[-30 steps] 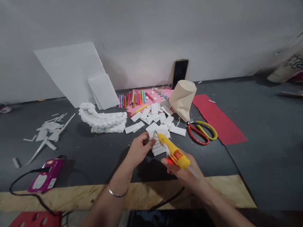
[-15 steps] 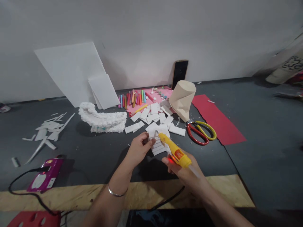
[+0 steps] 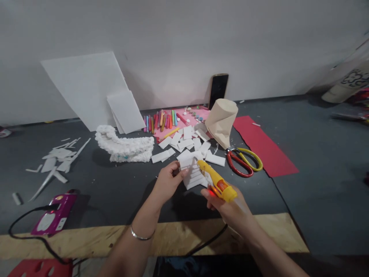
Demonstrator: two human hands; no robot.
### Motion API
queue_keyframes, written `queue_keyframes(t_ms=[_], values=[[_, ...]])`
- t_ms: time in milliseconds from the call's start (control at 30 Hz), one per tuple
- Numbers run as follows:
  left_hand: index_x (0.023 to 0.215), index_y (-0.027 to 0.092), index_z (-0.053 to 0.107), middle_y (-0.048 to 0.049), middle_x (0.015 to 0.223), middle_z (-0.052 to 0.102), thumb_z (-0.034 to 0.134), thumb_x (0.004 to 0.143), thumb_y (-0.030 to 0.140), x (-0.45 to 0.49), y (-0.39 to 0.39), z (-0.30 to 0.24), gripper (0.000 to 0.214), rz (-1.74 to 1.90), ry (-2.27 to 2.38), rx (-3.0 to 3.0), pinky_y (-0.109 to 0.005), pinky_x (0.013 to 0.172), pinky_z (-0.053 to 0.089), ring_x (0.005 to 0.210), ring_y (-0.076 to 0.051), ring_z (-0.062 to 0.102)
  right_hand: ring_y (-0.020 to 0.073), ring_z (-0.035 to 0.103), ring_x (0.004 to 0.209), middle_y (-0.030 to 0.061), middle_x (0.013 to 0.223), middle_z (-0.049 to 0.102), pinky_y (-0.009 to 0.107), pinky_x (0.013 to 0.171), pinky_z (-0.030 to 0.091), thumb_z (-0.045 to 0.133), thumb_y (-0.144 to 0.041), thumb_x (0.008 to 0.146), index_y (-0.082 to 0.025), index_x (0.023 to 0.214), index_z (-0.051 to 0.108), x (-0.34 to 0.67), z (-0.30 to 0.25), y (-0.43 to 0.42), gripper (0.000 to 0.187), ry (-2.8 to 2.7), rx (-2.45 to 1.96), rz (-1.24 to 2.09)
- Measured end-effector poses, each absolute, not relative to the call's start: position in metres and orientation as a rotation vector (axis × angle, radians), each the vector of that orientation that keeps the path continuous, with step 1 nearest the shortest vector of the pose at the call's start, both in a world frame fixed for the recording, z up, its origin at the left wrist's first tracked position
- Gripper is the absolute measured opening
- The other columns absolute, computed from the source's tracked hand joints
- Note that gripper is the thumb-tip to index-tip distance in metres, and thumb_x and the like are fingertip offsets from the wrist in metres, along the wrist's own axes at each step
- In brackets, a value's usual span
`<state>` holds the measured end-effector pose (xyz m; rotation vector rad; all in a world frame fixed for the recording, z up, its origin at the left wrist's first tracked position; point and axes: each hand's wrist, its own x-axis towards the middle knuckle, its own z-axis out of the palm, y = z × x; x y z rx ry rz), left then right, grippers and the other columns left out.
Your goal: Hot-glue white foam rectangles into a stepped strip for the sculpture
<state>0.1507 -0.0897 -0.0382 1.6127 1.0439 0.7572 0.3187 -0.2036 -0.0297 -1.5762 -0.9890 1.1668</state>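
The left hand [image 3: 166, 181] pinches a small white foam rectangle [image 3: 186, 163] at its fingertips. The right hand [image 3: 227, 206] grips a yellow hot-glue gun [image 3: 216, 181], nozzle just beside that rectangle, above stacked white strips [image 3: 195, 177].

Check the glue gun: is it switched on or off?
On: a red light glows on the yellow glue gun near its orange trigger, in the right hand.

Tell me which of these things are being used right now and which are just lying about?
In use: left hand holding a stack of white strips; right hand holding the yellow glue gun.

Lying about: scissors, markers, paper roll, red sheet, phone.
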Motion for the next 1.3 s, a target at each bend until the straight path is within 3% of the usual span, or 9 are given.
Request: queue_keyframes(t_ms=[633,867,1000,1300], values=[[0.1,0.016,0.072,-0.0064,0.104,0.071,0.065,0.082,0.045,0.151,-0.09,-0.034,0.034,0.764,1.048,1.587,-0.031,0.085,0.047,0.094,-0.021,0.062,0.0131,0.052,0.05,-0.0028,0.055,0.057,0.024,0.05,0.047,0.068,-0.05,0.079,-0.021,0.078,0.058,0.322,-0.025,-0.204,0.03,-0.919,-1.624,1.146],[0.081,0.016,0.068,-0.0048,0.089,0.067,0.065,0.081,0.048,0.151,-0.09,-0.035,0.033,0.753,1.077,1.613,-0.029,0.078,0.048,0.083,-0.019,0.059,0.0135,0.057,0.054,-0.0024,0.061,0.06,0.024,0.051,0.046,0.067,-0.049,0.083,-0.022,0.076,0.056,0.309,-0.037,-0.208,0.03,-1.125,-1.548,1.184],[0.081,0.017,0.069,-0.0032,0.081,0.064,0.066,0.08,0.046,0.152,-0.09,-0.036,0.029,0.753,1.06,1.637,-0.029,0.078,0.048,0.082,-0.019,0.059,0.0136,0.058,0.054,-0.0015,0.064,0.061,0.024,0.051,0.046,0.065,-0.051,0.083,-0.022,0.076,0.055,0.303,-0.035,-0.206,0.031,-1.211,-1.552,1.175],[0.085,0.016,0.071,-0.0065,0.094,0.068,0.065,0.082,0.047,0.152,-0.092,-0.037,0.032,0.776,1.025,1.628,-0.029,0.078,0.048,0.086,-0.019,0.06,0.0129,0.054,0.051,-0.0035,0.056,0.057,0.024,0.05,0.046,0.068,-0.051,0.081,-0.022,0.076,0.056,0.313,-0.028,-0.205,0.032,-1.001,-1.563,1.185]])
